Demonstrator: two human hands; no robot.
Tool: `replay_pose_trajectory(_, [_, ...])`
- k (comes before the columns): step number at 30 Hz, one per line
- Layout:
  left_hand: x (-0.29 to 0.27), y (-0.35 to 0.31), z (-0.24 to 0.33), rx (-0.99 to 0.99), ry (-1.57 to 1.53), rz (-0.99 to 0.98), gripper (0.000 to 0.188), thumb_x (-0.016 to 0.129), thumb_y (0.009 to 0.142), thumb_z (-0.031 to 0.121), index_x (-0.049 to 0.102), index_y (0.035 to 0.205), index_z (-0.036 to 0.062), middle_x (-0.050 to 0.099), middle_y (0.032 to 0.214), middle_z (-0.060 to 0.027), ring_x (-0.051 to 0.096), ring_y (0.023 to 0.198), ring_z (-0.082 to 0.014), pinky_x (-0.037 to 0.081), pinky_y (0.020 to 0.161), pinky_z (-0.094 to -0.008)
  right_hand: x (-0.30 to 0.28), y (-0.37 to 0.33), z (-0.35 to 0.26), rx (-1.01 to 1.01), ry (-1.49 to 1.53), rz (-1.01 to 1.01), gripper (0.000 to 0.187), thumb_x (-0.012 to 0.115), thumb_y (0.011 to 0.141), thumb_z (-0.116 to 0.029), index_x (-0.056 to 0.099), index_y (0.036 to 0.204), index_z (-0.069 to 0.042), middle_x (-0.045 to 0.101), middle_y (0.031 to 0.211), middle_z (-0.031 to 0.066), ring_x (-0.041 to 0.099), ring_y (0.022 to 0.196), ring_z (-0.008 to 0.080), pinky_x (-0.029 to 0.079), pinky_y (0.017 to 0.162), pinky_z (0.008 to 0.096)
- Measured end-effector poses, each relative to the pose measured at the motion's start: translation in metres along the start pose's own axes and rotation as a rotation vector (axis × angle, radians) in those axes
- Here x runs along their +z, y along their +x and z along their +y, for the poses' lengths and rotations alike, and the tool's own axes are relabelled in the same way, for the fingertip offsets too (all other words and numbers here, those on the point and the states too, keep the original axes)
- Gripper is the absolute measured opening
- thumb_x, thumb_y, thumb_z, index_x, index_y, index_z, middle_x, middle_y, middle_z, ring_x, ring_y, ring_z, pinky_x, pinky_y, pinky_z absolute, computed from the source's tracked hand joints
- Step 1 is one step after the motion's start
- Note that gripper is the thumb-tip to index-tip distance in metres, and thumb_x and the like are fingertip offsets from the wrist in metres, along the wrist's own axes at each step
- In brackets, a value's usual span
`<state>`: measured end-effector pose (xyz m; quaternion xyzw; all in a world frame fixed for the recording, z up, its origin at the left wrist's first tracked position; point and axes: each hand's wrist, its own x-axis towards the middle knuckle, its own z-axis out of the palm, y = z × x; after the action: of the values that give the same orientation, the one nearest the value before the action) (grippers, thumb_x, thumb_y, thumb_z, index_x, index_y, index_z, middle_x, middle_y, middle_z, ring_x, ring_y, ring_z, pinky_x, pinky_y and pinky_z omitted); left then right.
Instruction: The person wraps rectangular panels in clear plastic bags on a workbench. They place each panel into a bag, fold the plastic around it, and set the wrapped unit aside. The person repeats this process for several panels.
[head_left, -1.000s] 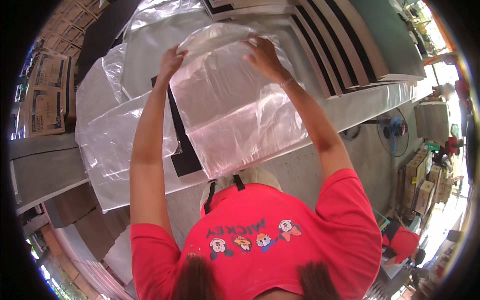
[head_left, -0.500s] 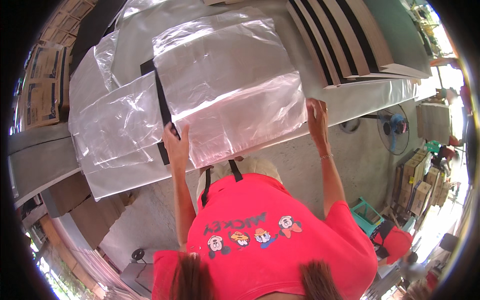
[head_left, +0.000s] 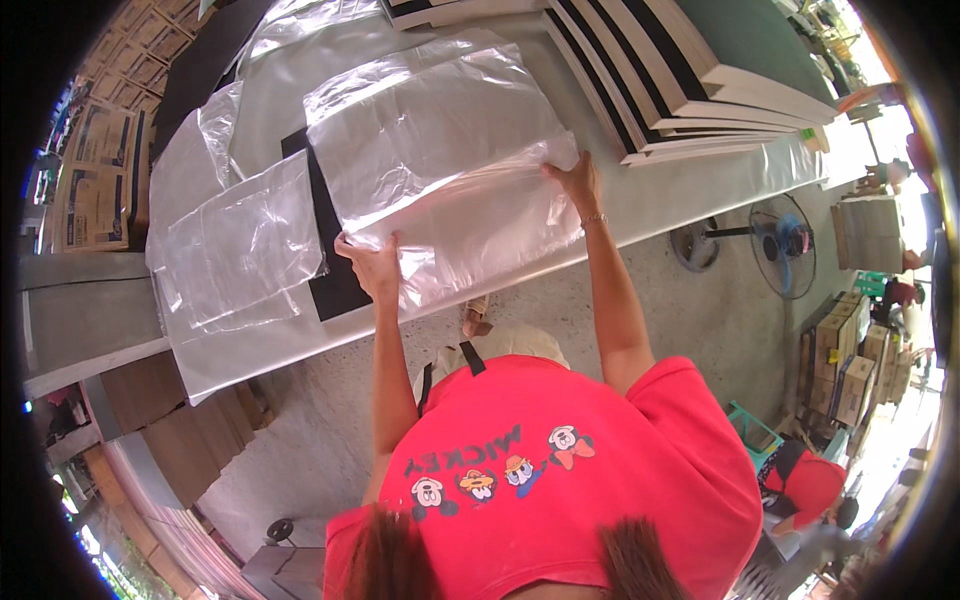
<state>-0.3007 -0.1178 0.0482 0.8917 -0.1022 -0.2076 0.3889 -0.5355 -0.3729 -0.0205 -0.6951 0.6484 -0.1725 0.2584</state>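
A left hand (head_left: 375, 268) and right hand (head_left: 582, 188) appear to grasp opposite sides of clear plastic (head_left: 440, 140) on a tabletop (head_left: 265, 352), seemingly straightening it, with even tension called for next.

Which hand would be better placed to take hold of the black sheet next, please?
Probably the left hand, close beside the black sheet; the right hand is farther off, by the right edge of the clear plastic.

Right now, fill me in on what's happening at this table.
A person in a red shirt has the left hand and right hand at opposite sides of clear plastic lying on the table. A black strip shows along its left edge; boards are stacked to the right.
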Motion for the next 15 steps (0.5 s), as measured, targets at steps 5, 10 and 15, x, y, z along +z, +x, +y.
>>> replay_pose_trajectory(5, [0.026, 0.004, -0.027, 0.139, 0.263, 0.242, 0.080, 0.076, 0.066, 0.039, 0.038, 0.126, 0.0034, 0.054, 0.117, -0.0241, 0.046, 0.116, -0.0428, 0.031, 0.095, -0.0494, -0.009, 0.028, 0.029, -0.169, 0.171, -0.001, 0.074, 0.083, 0.062, -0.034, 0.054, 0.118, 0.005, 0.059, 0.116, 0.0257, 0.056, 0.111, 0.0354, 0.045, 0.092, 0.0408])
replay_pose_trajectory(10, [0.040, 0.012, -0.022, 0.224, 0.315, 0.208, 0.066, 0.076, 0.066, 0.032, 0.049, 0.114, -0.0061, 0.044, 0.115, -0.0246, 0.044, 0.108, -0.0451, 0.034, 0.095, -0.0507, -0.022, 0.016, 0.044, -0.269, 0.146, 0.141, 0.060, 0.080, 0.067, -0.030, 0.058, 0.111, 0.004, 0.062, 0.111, 0.0226, 0.057, 0.106, 0.0362, 0.045, 0.090, 0.0416])
replay_pose_trajectory(15, [0.021, 0.013, -0.040, 0.176, -0.432, -0.127, 0.075, 0.067, 0.076, 0.009, 0.019, 0.132, -0.0036, 0.040, 0.127, -0.0276, 0.048, 0.114, -0.0362, 0.044, 0.092, -0.0421, -0.052, -0.069, 0.003, -0.127, 0.162, 0.321, 0.047, 0.075, 0.075, -0.023, 0.050, 0.112, -0.009, 0.046, 0.120, 0.0167, 0.040, 0.115, 0.0386, 0.036, 0.091, 0.0486])
